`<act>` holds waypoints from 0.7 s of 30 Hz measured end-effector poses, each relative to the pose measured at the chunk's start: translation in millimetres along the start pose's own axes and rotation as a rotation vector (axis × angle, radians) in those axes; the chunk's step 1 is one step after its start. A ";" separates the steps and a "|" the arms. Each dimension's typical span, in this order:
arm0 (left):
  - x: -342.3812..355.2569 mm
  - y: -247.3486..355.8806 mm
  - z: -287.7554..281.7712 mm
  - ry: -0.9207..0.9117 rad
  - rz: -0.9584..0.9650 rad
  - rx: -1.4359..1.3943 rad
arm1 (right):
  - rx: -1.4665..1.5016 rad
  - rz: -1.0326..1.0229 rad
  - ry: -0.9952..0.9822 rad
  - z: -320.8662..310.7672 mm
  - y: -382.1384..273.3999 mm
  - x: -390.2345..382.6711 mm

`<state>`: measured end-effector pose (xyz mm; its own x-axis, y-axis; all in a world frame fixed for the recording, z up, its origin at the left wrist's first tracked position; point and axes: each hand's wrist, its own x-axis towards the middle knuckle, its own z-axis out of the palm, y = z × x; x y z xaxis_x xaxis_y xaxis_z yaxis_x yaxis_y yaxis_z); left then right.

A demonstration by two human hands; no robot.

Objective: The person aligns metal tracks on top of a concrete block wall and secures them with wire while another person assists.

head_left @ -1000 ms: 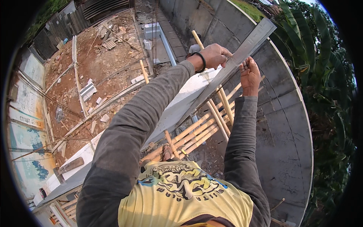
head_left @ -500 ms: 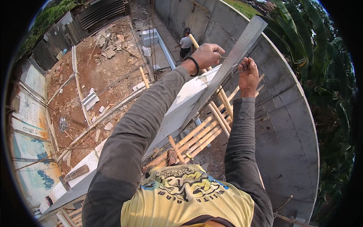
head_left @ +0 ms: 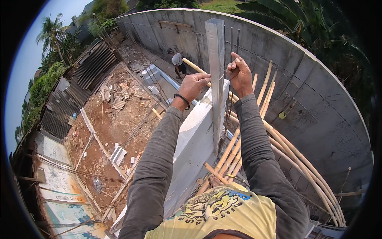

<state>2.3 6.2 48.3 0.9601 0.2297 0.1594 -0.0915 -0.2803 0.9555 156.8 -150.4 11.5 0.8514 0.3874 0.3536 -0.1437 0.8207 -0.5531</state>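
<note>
Closer now to the straight silver-grey metal post (head_left: 216, 47), the left hand (head_left: 192, 86) bunches; the right hand (head_left: 241, 76) curls, both grips unclear. Tying seems underway, needing steady tension next.

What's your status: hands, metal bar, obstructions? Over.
Left hand beside metal bar, contact unclear; right hand raised just right of it. Bar upright at end of white wall. Steel rods behind right hand.
</note>
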 end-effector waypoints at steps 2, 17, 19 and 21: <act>0.9 0.7 2.4 -0.016 -0.057 0.017 | 0.066 -0.171 0.029 15.0 -10.9 -8.2; -1.3 9.9 10.5 0.008 -0.068 -0.024 | -0.394 -0.063 0.502 -18.3 18.9 62.2; 1.2 2.2 8.3 -0.008 -0.026 -0.001 | -0.342 -0.129 0.532 -16.8 24.6 62.5; 2.2 2.6 8.1 -0.020 0.005 -0.007 | -0.312 -0.188 0.583 -13.4 29.3 62.3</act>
<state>6.3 -1.5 49.1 0.9648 0.2095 0.1591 -0.0982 -0.2745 0.9566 212.4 -107.9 7.2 0.9926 -0.1110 0.0498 0.1109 0.6585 -0.7444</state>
